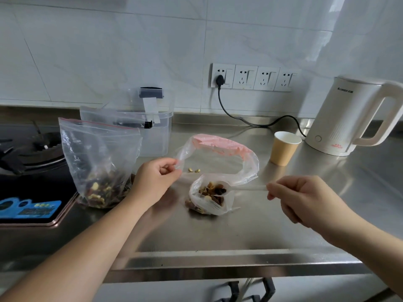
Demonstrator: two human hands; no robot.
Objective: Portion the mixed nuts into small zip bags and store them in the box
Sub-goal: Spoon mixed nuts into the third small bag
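- Holding the mouth of the small clear zip bag with a pink seal strip [214, 171] open, the left hand [156, 178] pinches 1 edge of the plastic between thumb and fingers and lifts it, so the opening stays wide while the bag's bottom rests on the brushed steel surface [239, 232].
- The right hand [305, 200] pinches the end of a white plastic spoon [239, 189] with curled fingers; its bowl, heaped with brown and tan mixed nuts [212, 190], sits inside the bag's mouth, probably so the load can tip in without spilling.
- Some nuts already lie in the bottom of this bag, so the portion looks partly filled.
- A few loose pale nuts [194, 170] lie on the surface just behind the left hand, apparently spilled.
- The large clear zip bag with a red seal line [99, 162], the supply, stands upright left of the left forearm, near enough for short scooping trips.
- The clear plastic storage box [152, 131] waits behind that bag by the wall, its lid tilted up; whether it holds any filled bags I cannot tell.
- Off to the right stand a tan paper cup [284, 149] and a cream electric kettle [353, 116], well apart from the work.
- A gas hob [30, 153] borders the surface on the left.
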